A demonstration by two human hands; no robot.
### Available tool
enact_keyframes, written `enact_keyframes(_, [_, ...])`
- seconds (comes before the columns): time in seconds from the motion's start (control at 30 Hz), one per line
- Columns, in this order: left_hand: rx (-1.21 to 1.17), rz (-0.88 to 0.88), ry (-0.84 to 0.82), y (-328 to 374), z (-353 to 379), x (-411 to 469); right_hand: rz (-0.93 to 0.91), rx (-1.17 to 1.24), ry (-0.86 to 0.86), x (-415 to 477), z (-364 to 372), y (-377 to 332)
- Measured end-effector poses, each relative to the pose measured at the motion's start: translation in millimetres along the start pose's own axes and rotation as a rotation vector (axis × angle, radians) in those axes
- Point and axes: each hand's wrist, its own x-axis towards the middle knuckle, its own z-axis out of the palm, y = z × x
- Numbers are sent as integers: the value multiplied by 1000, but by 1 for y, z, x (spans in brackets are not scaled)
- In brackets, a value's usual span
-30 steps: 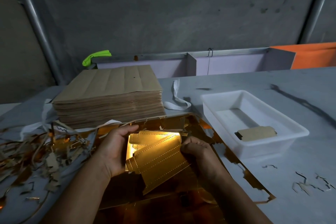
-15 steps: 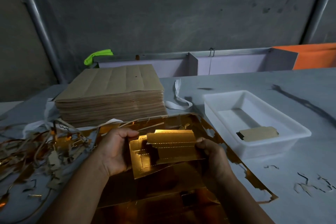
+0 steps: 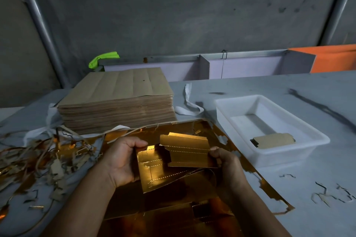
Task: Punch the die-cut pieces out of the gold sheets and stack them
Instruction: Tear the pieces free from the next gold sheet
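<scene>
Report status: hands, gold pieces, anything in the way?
Left hand grips one gold piece; right hand pinches a second piece. White tray holds stacked pieces. Leftover sheet lies beneath.

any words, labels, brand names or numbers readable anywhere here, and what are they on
None: no text can be read in this view.
gold pieces: no print, only dashed score lines.
brown sheet stack: plain, only creases.
white tray: no label or marking visible.
</scene>
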Motion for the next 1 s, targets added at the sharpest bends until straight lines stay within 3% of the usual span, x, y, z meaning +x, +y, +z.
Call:
enact_keyframes(0.17, [21, 18, 47, -2, 0, 0, -19, -124, -59, -3, 4, -3])
enact_keyframes(0.47, [18, 11, 35, -3, 1, 0, 16, -265, 51, 4, 8, 6])
enact_keyframes(0.63, [9, 15, 47, -5, 2, -1, 55, -320, 1, 2, 9, 4])
enact_keyframes(1.0, [169, 77, 222, -7, 14, -5, 109, -471, -32, 0, 10, 4])
